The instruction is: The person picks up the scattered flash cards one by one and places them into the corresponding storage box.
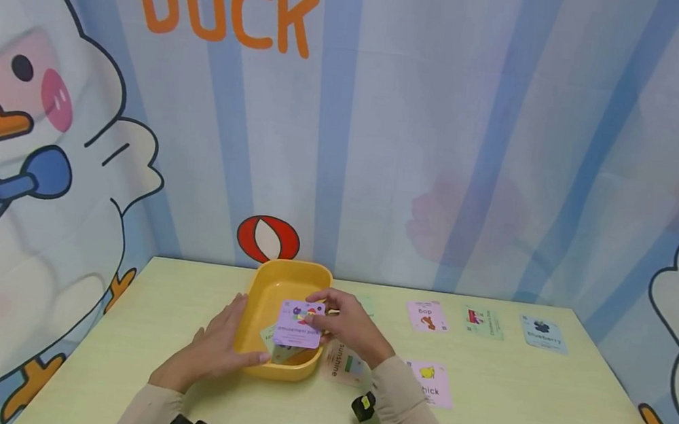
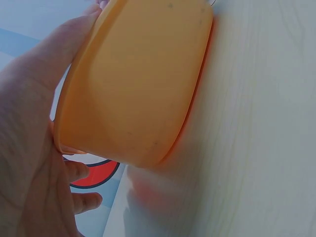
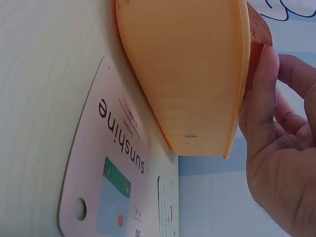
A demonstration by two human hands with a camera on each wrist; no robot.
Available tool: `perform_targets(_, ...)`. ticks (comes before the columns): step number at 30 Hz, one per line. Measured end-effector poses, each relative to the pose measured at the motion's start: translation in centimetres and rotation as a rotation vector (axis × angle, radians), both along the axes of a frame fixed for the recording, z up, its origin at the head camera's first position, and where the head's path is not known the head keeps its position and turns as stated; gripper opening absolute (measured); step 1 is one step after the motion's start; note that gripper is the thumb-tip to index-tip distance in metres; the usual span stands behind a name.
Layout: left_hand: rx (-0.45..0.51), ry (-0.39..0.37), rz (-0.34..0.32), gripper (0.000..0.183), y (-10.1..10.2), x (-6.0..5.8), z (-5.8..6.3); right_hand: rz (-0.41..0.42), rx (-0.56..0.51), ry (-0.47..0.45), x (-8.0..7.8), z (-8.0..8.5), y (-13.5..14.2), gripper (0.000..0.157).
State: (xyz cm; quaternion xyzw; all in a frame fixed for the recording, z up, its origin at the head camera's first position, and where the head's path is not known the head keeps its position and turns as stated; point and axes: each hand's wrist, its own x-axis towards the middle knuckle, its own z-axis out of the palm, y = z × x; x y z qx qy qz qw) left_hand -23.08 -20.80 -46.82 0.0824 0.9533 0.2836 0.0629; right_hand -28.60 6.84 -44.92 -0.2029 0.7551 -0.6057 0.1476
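Note:
A purple "amusement park" card (image 1: 298,324) is pinched by my right hand (image 1: 353,322) above the yellow tray (image 1: 291,272). The right wrist view shows the thumb (image 3: 266,74) against part of that card (image 3: 259,29), by the tray's rim. Beneath it in the tray lie green cards (image 1: 268,336), partly covered. My left hand (image 1: 212,350) rests against the tray's left side, its thumb (image 1: 252,358) over the near rim. In the left wrist view the fingers (image 2: 86,202) reach past the tray's corner, fairly straight.
Right of the tray lies a "sunshine" card (image 1: 345,363), with a green card (image 1: 365,304) behind it. Farther right are a "bop" card (image 1: 428,316), a green card (image 1: 482,322), a "blueberry" card (image 1: 542,334) and a chick card (image 1: 433,385). A printed duck curtain (image 1: 407,143) stands behind the table.

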Motion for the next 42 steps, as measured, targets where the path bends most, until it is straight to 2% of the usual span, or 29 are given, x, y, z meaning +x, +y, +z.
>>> perform_targets(11,0.014,0.011,-0.009,0.124,-0.1,-0.1,-0.1,-0.025,0.06,0.034,0.0,0.1,-0.6,0.032)
perform_targets(20,0.009,0.023,-0.011,0.124,0.0,-0.1,-0.1,-0.029,0.06,0.022,-0.1,0.0,-1.0,0.032)
perform_targets(42,-0.016,0.019,-0.017,0.124,0.0,-0.2,0.0,-0.047,0.084,0.083,0.1,0.0,-1.6,0.03)
